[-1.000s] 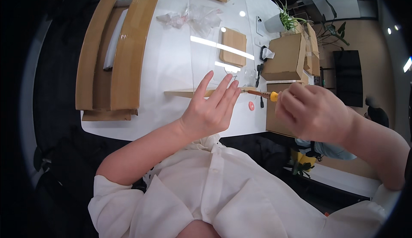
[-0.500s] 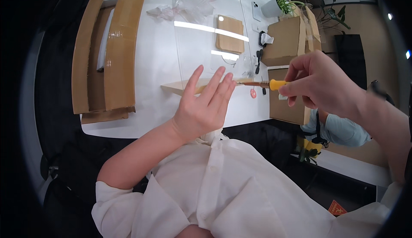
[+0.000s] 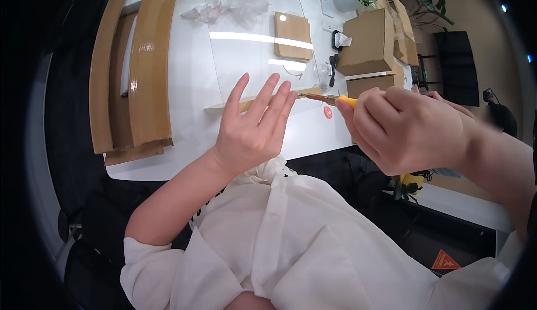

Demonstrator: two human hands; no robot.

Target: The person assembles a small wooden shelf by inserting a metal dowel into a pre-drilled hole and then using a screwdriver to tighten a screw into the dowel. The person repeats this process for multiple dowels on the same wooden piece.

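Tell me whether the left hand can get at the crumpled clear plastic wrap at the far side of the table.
Probably yes. The left hand is open and holds nothing, and bare white table lies between it and the plastic wrap; it looks like a long stretch forward, though.

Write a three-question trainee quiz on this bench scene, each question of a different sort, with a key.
1. True or false: the right hand holds a yellow-handled tool.
2. Multiple choice: the left hand is A) a closed fist, B) open with fingers spread, C) inside a box.
3. Fill in: the tool's tip points at a long wooden ___ lying on the white table.

Key
1. True; its grip is closed round the handle.
2. B; the palm is up in front of the wooden strip.
3. strip.
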